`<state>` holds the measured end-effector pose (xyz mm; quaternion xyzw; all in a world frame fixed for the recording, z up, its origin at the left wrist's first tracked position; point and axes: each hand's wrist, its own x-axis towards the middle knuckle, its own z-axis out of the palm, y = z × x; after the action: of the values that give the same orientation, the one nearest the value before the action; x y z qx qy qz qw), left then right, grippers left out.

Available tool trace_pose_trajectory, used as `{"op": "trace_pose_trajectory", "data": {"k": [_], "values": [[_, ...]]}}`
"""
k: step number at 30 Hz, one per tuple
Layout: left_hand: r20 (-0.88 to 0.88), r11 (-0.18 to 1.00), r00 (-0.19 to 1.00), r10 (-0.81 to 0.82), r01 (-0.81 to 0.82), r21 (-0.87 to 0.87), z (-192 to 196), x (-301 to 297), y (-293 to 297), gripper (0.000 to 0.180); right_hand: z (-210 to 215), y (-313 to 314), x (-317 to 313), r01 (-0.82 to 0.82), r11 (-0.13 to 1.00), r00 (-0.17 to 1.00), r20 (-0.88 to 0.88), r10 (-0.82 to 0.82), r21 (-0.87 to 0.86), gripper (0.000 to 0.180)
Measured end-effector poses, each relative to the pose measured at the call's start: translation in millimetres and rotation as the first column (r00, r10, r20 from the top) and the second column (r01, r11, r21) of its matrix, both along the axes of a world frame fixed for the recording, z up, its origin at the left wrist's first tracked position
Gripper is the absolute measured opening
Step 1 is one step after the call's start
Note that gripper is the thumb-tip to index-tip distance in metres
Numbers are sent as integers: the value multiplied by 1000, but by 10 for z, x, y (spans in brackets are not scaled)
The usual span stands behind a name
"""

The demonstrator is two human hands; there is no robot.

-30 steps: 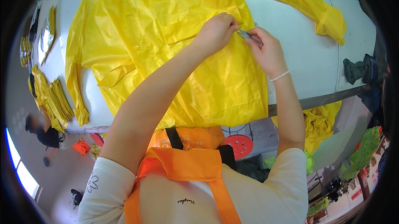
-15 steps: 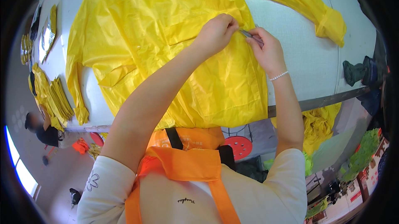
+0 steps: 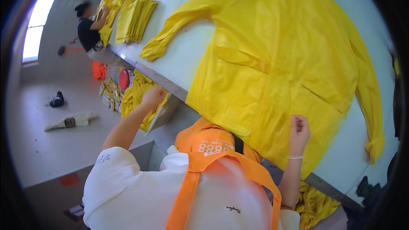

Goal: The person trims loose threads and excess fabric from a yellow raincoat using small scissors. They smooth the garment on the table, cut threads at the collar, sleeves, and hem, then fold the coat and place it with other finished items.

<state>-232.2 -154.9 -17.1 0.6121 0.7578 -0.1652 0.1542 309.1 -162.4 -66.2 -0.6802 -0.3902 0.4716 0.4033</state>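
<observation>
A yellow raincoat (image 3: 264,76) lies spread on the white table, its sleeves stretched out to both sides. Over its lower right part is my right hand (image 3: 300,128), fingers curled in; whatever it may hold is hidden. My left hand (image 3: 153,98) is out past the table's front edge, in front of a box (image 3: 166,112) heaped with yellow garments (image 3: 138,91). Its fingers are blurred, and I cannot tell whether they touch the heap.
A folded stack of yellow garments (image 3: 135,20) sits on the table (image 3: 179,51) at left. Beyond it, another person (image 3: 90,29) handles yellow garments. More yellow material (image 3: 317,204) hangs below the table at right. The metal table edge (image 3: 170,86) runs diagonally before me.
My view has swung left. My left hand has left the raincoat for the box beside the table. My right hand has come away from the front seam; its small grey tool no longer shows.
</observation>
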Motion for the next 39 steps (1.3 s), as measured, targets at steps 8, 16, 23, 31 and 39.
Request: {"op": "trace_pose_trajectory", "data": {"k": [8, 16, 23, 31, 39], "values": [[203, 738, 970, -136, -37, 674, -370, -885, 1099, 28, 160, 374, -1837, -441, 886, 896, 116, 428, 142, 16], [749, 876, 603, -276, -163, 454, -810, 567, 2607, 45, 8, 1550, -3156, -233, 954, 816, 495, 297, -188, 36], [429, 534, 717, -550, -93, 840, -277, 634, 3411, 57, -217, 930, -3380, -240, 969, 737, 640, 219, -56, 27], [711, 651, 303, -635, 706, 280, -493, 1734, 3873, 37, -113, 566, -3706, -115, 984, 939, 307, 153, -138, 14], [681, 508, 236, -694, 830, 231, -550, 1480, 3924, 17, 148, 903, -3344, 230, 952, 964, 182, -195, -202, 17]]}}
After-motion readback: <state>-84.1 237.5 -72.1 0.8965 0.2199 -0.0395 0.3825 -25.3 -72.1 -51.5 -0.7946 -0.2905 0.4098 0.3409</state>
